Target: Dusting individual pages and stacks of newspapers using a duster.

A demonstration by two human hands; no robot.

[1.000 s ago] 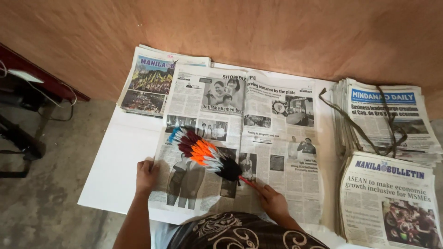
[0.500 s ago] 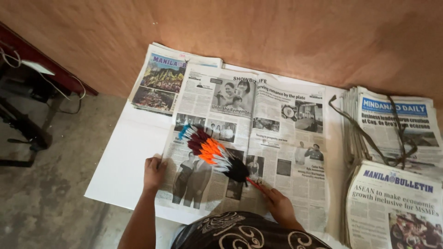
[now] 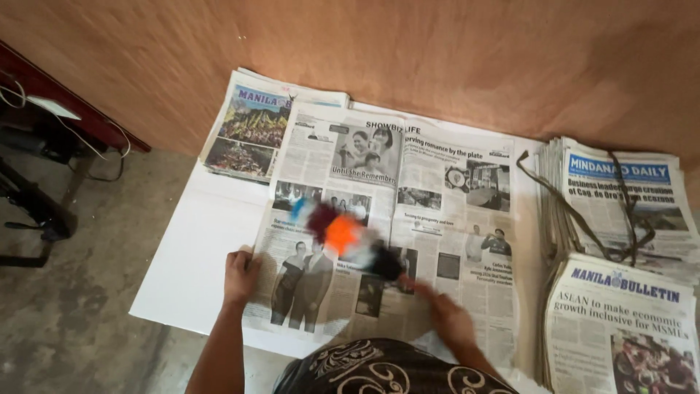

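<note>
An opened newspaper (image 3: 437,219) lies spread on a white board (image 3: 197,263) on the floor. My left hand (image 3: 240,276) presses down on the paper's lower left edge. My right hand (image 3: 450,319) grips the red handle of a feather duster (image 3: 343,237) with blue, maroon, orange, white and black feathers. The duster is blurred with motion over the left page, its feathers touching the paper.
A folded newspaper (image 3: 251,131) lies at the back left, partly under the open one. Two stacks of newspapers (image 3: 620,292) stand at the right, the far one with a dark strap (image 3: 583,219) across it. A brown wall runs behind; dark furniture with cables (image 3: 44,146) is at left.
The duster has swept up and to the right across the left page and is now blurred. My right hand has shifted slightly right. My left hand has stayed put.
</note>
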